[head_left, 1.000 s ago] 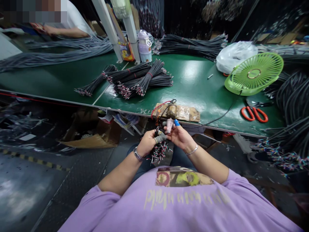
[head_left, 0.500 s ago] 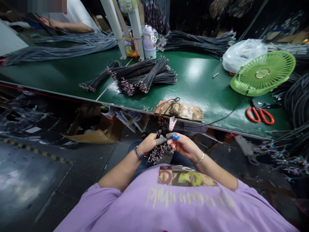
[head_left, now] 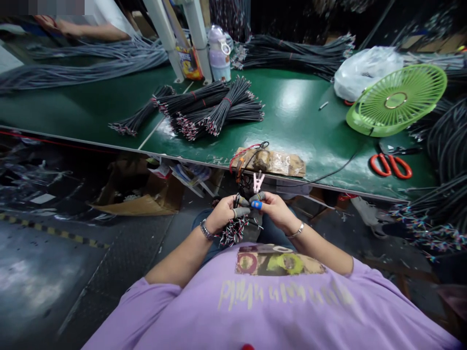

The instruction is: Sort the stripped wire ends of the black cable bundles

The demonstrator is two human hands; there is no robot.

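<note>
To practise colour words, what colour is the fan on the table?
The fan is bright green, seen best in the head view.

Lilac shirt [head_left: 266,318], seemingly metal wristwatch [head_left: 206,230]

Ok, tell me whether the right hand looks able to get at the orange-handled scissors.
Probably yes: the orange-handled scissors lie on the near side of the green fan, their handles uncovered. The right hand would first have to leave the wire bundle.

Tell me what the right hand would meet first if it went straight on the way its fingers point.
Probably the left hand, at its grey-covered fingertips; depth is unclear, so they may be touching.
</note>
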